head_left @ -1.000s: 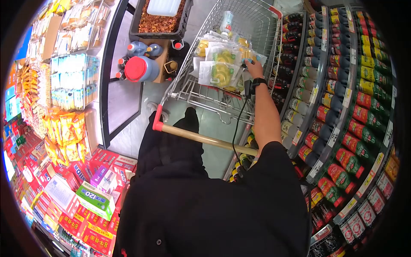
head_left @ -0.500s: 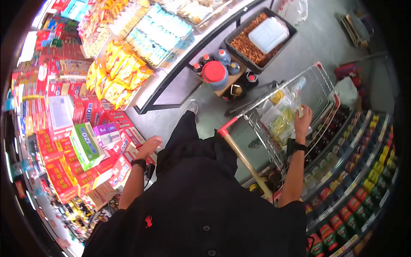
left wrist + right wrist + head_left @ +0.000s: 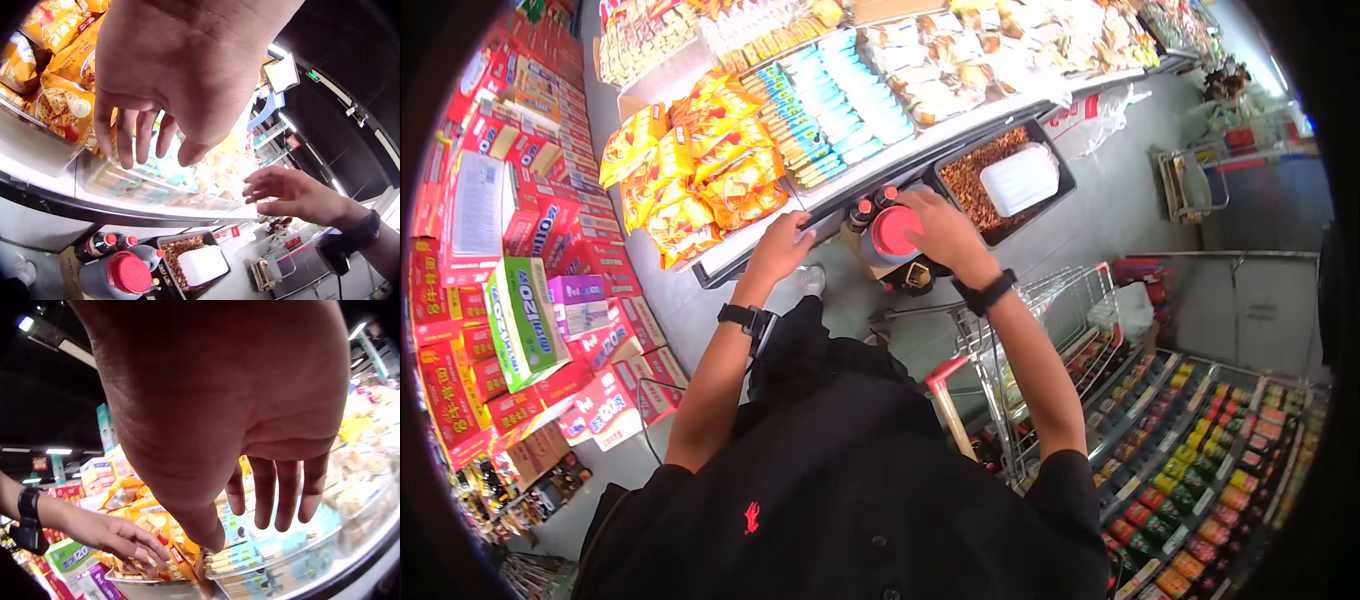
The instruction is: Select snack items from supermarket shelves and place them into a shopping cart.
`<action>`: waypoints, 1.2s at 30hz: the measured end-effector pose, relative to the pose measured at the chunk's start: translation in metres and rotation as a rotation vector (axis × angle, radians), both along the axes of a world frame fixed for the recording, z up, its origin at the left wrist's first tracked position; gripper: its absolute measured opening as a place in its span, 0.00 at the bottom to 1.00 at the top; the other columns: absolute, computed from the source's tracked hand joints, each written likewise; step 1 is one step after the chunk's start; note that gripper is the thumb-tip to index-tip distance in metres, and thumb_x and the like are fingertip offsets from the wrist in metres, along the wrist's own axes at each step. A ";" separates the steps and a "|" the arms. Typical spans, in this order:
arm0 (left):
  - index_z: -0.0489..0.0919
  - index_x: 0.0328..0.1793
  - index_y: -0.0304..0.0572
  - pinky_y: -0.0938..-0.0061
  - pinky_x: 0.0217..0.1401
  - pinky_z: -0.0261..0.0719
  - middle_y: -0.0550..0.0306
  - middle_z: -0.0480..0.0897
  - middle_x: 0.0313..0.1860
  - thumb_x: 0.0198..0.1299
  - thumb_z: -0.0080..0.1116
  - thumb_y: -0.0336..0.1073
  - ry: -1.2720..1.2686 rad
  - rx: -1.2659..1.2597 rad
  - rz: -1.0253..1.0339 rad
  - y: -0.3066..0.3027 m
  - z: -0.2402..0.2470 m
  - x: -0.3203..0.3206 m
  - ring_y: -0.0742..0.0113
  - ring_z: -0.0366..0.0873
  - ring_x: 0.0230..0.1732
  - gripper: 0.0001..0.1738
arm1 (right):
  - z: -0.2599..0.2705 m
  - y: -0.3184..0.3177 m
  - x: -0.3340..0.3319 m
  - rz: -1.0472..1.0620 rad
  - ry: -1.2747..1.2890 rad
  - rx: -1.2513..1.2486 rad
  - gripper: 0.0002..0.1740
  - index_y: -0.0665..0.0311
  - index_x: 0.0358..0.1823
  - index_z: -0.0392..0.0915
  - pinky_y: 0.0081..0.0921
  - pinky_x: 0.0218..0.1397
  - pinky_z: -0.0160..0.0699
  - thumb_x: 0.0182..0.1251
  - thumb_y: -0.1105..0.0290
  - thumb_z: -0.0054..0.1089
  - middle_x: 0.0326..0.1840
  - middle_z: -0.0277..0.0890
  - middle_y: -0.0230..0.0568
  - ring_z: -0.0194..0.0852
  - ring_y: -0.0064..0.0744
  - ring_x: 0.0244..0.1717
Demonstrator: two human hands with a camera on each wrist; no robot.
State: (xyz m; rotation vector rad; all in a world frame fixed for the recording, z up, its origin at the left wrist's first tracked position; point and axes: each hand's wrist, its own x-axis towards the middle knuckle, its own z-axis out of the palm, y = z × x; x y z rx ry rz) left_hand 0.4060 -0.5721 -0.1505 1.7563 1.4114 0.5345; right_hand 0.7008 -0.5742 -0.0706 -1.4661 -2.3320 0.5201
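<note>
My left hand [image 3: 780,250] is held out at the front edge of a display stand, close to a pile of orange snack bags [image 3: 725,175]. Its fingers are loosely bent with nothing in them. Out to the right, my right hand [image 3: 948,238] overlaps a red-lidded jug [image 3: 893,232] in the head view. In the right wrist view its relaxed fingers hang before rows of blue-and-white wrapped snacks [image 3: 250,537], holding nothing. Those same blue-and-white packs [image 3: 159,169] show behind my left fingers in the left wrist view.
A shopping cart [image 3: 1100,290] with a red-cornered handle stands at my right. Under the display, a dark crate [image 3: 1072,195] of reddish-brown pieces carries a white tub [image 3: 1020,183]. Stacked red cartons [image 3: 450,385] line the left, bottle shelves [image 3: 1190,440] the lower right.
My view has swung from the cart to the snack display. The right hand has left the packets in the cart, and the left hand has come up and forward to the display edge.
</note>
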 end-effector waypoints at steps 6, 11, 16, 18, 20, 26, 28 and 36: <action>0.77 0.58 0.38 0.64 0.54 0.78 0.45 0.83 0.50 0.62 0.61 0.39 0.059 -0.087 -0.224 0.012 0.016 -0.039 0.52 0.82 0.51 0.20 | -0.027 0.118 -0.110 0.121 -0.201 0.037 0.25 0.63 0.53 0.71 0.39 0.48 0.83 0.49 0.76 0.63 0.48 0.73 0.48 0.78 0.50 0.50; 0.76 0.58 0.40 0.61 0.56 0.77 0.46 0.82 0.51 0.63 0.58 0.43 -0.002 -0.142 -0.182 -0.008 -0.005 -0.087 0.48 0.79 0.54 0.21 | -0.050 0.175 -0.157 0.083 -0.260 0.106 0.20 0.64 0.49 0.73 0.38 0.48 0.82 0.51 0.80 0.58 0.49 0.73 0.46 0.76 0.47 0.53; 0.75 0.59 0.39 0.60 0.57 0.77 0.44 0.82 0.51 0.63 0.58 0.43 0.009 -0.235 -0.089 -0.017 -0.037 -0.134 0.48 0.79 0.55 0.22 | -0.086 0.196 -0.169 0.063 -0.355 0.111 0.13 0.62 0.45 0.75 0.38 0.54 0.78 0.56 0.76 0.58 0.48 0.73 0.42 0.73 0.43 0.56; 0.74 0.59 0.38 0.59 0.56 0.77 0.43 0.81 0.51 0.63 0.58 0.44 0.029 -0.274 -0.088 -0.012 -0.021 -0.143 0.47 0.79 0.55 0.22 | -0.095 0.196 -0.169 0.062 -0.398 0.179 0.11 0.59 0.44 0.76 0.36 0.53 0.76 0.58 0.73 0.57 0.47 0.72 0.39 0.72 0.39 0.54; 0.74 0.59 0.40 0.59 0.54 0.77 0.44 0.81 0.52 0.63 0.58 0.44 0.041 -0.215 -0.097 -0.019 -0.048 -0.157 0.48 0.80 0.54 0.22 | -0.103 0.200 -0.171 0.043 -0.400 0.242 0.12 0.55 0.45 0.76 0.36 0.53 0.73 0.59 0.71 0.56 0.46 0.71 0.37 0.71 0.37 0.54; 0.77 0.56 0.39 0.61 0.53 0.79 0.46 0.82 0.51 0.64 0.58 0.43 0.084 -0.206 -0.088 -0.005 -0.033 -0.165 0.51 0.82 0.50 0.20 | -0.104 0.207 -0.180 0.014 -0.446 0.226 0.13 0.53 0.46 0.77 0.38 0.54 0.69 0.58 0.71 0.56 0.45 0.70 0.36 0.69 0.37 0.54; 0.77 0.56 0.39 0.63 0.53 0.80 0.47 0.83 0.51 0.65 0.57 0.43 0.093 -0.171 -0.087 -0.003 -0.029 -0.165 0.54 0.84 0.49 0.19 | -0.105 0.211 -0.179 0.025 -0.459 0.214 0.14 0.53 0.46 0.77 0.38 0.54 0.69 0.57 0.72 0.56 0.45 0.70 0.36 0.69 0.37 0.53; 0.76 0.54 0.34 0.58 0.56 0.75 0.40 0.78 0.51 0.61 0.59 0.43 0.044 -0.155 -0.108 -0.011 -0.035 -0.166 0.43 0.77 0.54 0.21 | -0.101 0.208 -0.180 0.034 -0.454 0.196 0.15 0.53 0.49 0.75 0.39 0.54 0.67 0.59 0.71 0.55 0.46 0.70 0.38 0.69 0.39 0.53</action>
